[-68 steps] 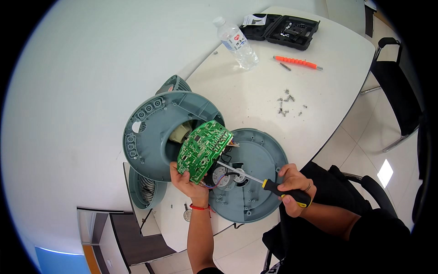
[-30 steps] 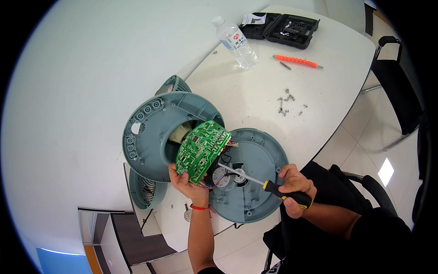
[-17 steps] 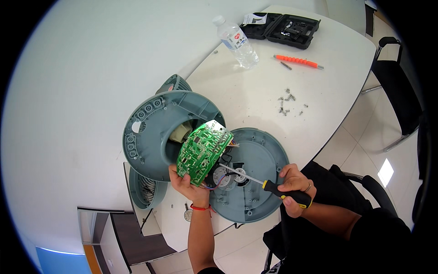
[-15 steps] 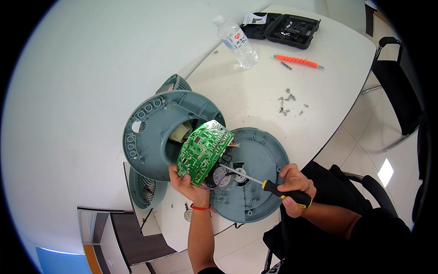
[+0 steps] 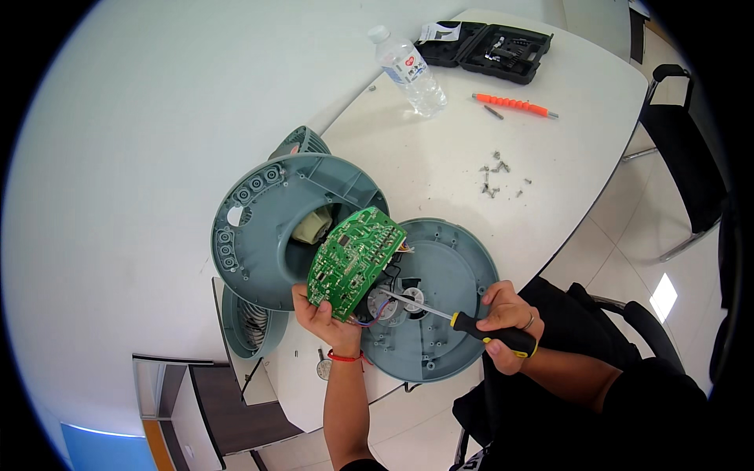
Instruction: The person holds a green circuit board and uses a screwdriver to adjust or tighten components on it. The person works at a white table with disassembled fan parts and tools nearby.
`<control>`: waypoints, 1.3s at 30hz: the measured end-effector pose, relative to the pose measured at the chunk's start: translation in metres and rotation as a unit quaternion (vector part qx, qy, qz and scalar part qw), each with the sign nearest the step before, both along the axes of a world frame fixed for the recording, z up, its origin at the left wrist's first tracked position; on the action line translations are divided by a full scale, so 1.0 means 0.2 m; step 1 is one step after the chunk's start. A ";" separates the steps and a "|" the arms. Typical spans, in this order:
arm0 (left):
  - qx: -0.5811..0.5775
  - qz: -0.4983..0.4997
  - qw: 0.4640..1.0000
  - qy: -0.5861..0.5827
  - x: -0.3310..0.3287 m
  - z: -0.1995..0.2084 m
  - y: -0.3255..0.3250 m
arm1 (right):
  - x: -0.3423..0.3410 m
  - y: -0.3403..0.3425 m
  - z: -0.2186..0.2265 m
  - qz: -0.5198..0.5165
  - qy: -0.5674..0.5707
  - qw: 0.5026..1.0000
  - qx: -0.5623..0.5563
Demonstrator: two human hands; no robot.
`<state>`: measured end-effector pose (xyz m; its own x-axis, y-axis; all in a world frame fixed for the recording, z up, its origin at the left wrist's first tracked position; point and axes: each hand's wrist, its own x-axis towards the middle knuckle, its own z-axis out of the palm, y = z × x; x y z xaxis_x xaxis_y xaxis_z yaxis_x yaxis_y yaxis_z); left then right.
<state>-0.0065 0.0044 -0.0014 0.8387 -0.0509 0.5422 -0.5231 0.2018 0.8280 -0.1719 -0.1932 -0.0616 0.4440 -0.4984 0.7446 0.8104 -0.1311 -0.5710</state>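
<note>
On the white table (image 5: 440,157), nearest the person, lie two grey-green plastic shells: a tilted housing (image 5: 267,228) with a large opening at left, and a round base (image 5: 448,290) lying flat just right of it, its inner side up. Between them the left hand (image 5: 323,320) is closed on the lower edge of a green circuit board (image 5: 351,261), holding it tilted up over the base's left part, with thin coloured wires running from under it into the base. The right hand (image 5: 503,314) is wrapped around the black-and-yellow handle of a screwdriver (image 5: 463,319), whose shaft slants left and up so that the tip sits at the base's middle, just under the board's edge. Farther up the table stand an open black tool case (image 5: 491,51), a clear water bottle (image 5: 408,71) lying on its side, an orange-handled tool (image 5: 510,105), and a small scatter of loose screws (image 5: 496,177).
</note>
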 end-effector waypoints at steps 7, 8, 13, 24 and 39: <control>0.014 0.017 1.000 0.000 0.01 0.00 0.00 | 0.00 0.00 -0.02 0.023 -0.013 0.999 0.024; 0.023 0.024 0.999 -0.002 0.01 0.00 0.00 | 0.00 0.00 -0.02 0.024 -0.016 0.999 0.029; 0.023 0.001 1.000 -0.006 0.04 0.00 0.00 | 0.00 0.00 -0.02 0.032 -0.026 0.999 0.033; -0.013 -0.028 0.999 0.033 0.02 0.03 -0.05 | 0.02 -0.01 0.00 0.021 -0.047 0.999 0.005; 0.000 -0.028 1.000 0.004 0.03 0.02 -0.04 | 0.00 -0.02 0.04 -0.001 0.028 0.995 -0.096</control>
<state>-0.0010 -0.0033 0.0026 0.8390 -0.0973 0.5353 -0.5041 0.2314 0.8321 -0.1723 -0.1969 -0.0538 0.4868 -0.3500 0.8003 0.7772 -0.2447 -0.5798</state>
